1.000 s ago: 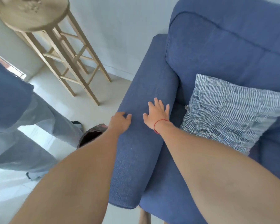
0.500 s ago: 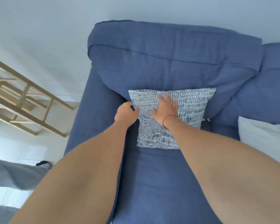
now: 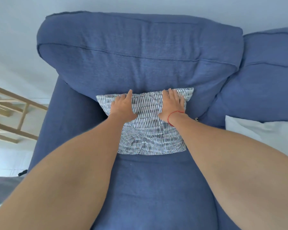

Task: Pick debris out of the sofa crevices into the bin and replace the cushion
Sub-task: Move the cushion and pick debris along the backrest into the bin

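The blue-and-white patterned cushion (image 3: 150, 130) leans against the blue sofa's back cushion (image 3: 140, 55) and rests on the seat (image 3: 148, 188). My left hand (image 3: 121, 105) holds its upper left edge, with the index finger stretched up over the top. My right hand (image 3: 172, 103), with a red thread at the wrist, grips the upper right edge, its fingers curled over the top. Both forearms reach in from the bottom of the view. No debris or bin is in view.
The sofa's left armrest (image 3: 68, 122) runs beside the seat. A white pillow (image 3: 264, 133) lies on the neighbouring seat to the right. A wooden stool frame (image 3: 7, 113) stands on the pale floor at the left. A wall is behind the sofa.
My view swung from the armrest to the seat. Both hands went from the armrest onto the patterned cushion, then up to its top edge, and the cushion now stands more centred against the back.
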`<act>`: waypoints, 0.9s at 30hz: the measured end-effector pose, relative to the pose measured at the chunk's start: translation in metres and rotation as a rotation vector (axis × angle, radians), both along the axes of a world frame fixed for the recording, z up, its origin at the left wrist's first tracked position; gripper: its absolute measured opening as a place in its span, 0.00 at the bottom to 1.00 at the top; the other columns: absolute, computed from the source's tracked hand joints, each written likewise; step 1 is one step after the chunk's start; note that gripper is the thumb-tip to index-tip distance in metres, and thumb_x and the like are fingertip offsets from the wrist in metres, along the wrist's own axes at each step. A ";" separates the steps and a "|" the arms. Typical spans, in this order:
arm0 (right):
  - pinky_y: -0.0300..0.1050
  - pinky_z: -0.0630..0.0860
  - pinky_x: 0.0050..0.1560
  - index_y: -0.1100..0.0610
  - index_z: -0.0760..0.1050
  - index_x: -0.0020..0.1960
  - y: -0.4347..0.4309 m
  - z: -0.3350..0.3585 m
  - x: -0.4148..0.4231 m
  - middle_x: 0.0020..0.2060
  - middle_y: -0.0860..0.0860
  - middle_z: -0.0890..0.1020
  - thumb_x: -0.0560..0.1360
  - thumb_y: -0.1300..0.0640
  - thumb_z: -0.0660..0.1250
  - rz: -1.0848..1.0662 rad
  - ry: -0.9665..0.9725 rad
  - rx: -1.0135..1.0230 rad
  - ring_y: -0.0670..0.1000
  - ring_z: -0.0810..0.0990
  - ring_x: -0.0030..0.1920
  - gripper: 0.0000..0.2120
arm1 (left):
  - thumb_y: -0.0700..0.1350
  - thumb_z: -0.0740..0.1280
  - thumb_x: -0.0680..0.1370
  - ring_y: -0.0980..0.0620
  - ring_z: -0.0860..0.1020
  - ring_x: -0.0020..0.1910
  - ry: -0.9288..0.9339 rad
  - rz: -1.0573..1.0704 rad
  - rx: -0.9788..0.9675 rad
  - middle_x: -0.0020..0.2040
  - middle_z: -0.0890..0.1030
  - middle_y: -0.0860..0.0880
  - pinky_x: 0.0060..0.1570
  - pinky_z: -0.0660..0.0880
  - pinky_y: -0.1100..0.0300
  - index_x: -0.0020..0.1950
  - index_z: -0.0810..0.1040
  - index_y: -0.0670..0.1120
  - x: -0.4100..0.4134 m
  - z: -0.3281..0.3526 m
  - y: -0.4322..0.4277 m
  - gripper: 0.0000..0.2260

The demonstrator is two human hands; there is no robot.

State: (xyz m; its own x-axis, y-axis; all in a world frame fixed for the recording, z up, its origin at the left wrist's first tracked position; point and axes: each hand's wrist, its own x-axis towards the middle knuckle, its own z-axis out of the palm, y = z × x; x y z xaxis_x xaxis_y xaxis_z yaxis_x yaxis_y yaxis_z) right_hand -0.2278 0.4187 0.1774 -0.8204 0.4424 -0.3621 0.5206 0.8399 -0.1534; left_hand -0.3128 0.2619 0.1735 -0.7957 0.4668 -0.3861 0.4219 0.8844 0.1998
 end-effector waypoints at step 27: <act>0.66 0.45 0.76 0.54 0.76 0.62 -0.113 0.033 0.150 0.67 0.55 0.73 0.71 0.59 0.67 -0.013 -0.243 0.125 0.59 0.65 0.72 0.20 | 0.54 0.65 0.78 0.47 0.69 0.70 -0.231 0.020 0.003 0.70 0.72 0.49 0.69 0.68 0.53 0.73 0.67 0.51 0.173 0.020 -0.102 0.24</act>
State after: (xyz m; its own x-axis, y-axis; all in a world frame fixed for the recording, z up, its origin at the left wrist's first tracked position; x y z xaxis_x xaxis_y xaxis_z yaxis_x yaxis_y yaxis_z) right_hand -0.0783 0.3055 0.2106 -0.7100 0.5062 -0.4895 0.5404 0.8374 0.0821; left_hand -0.1401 0.1597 0.1935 -0.6954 0.4536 -0.5574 0.3474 0.8912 0.2918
